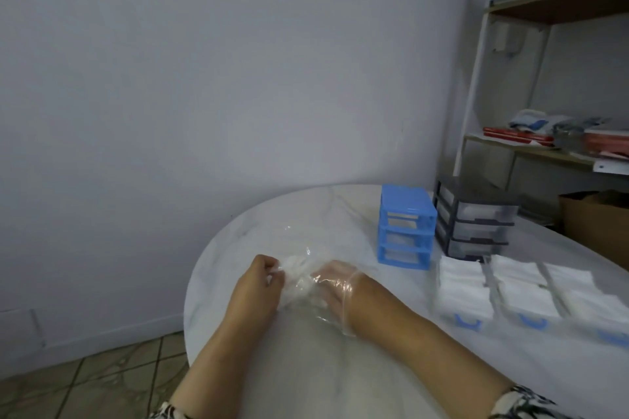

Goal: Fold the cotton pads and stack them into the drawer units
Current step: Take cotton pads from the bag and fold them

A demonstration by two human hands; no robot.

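Left hand: bare, at 6 o'clock on the bench; its fingers are curled and pinch the thin clear plastic glove near its finger end.
Right hand: inside that glove, fingers loosely extended toward 9 o'clock; the cuff sits at the wrist; whether it holds anything I cannot tell.
Cotton pads: white, lying flat in rows at 3 o'clock on the bench, in shallow clear trays with blue front handles; the rows' long axes run from near edge toward the far right, about 1 o'clock.
Blue drawer unit: upright, three drawers, fronts facing the near edge, at 1 o'clock from the hands.
Grey drawer unit: upright, three drawers, just beside the blue one on its right, fronts angled toward 4 o'clock.
Writing: none can be read; the picture is blurred.
Shelf rack: at 2 o'clock behind the bench, holding red boxes and cloths.
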